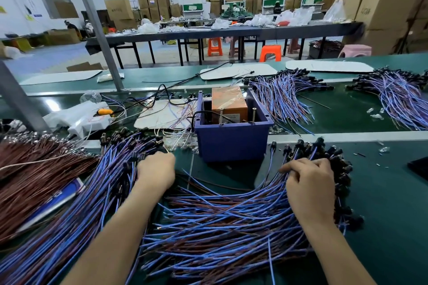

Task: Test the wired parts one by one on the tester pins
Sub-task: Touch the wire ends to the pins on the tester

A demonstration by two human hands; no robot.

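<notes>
A blue box (pixel 231 143) stands in the middle of the green bench, with an orange block (pixel 229 101) inside and two upright metal pins (pixel 254 116) at its near rim. A pile of blue-and-brown wired parts (pixel 88 192) with black ends lies to its left. My left hand (pixel 156 172) rests on that pile with its fingers curled into the wires near the black ends. A second pile of the same wired parts (pixel 220 219) spreads at the right. My right hand (pixel 310 180) lies on it, fingers curled round wires beside the black ends (pixel 338 164).
Brown wires (pixel 34 173) lie heaped at far left beside a white power strip (pixel 78 120). More blue wired bundles (pixel 284 97) lie behind the box and at far right (pixel 398 94). A grey post (pixel 102 36) rises at left. Tables, stools and cartons fill the back.
</notes>
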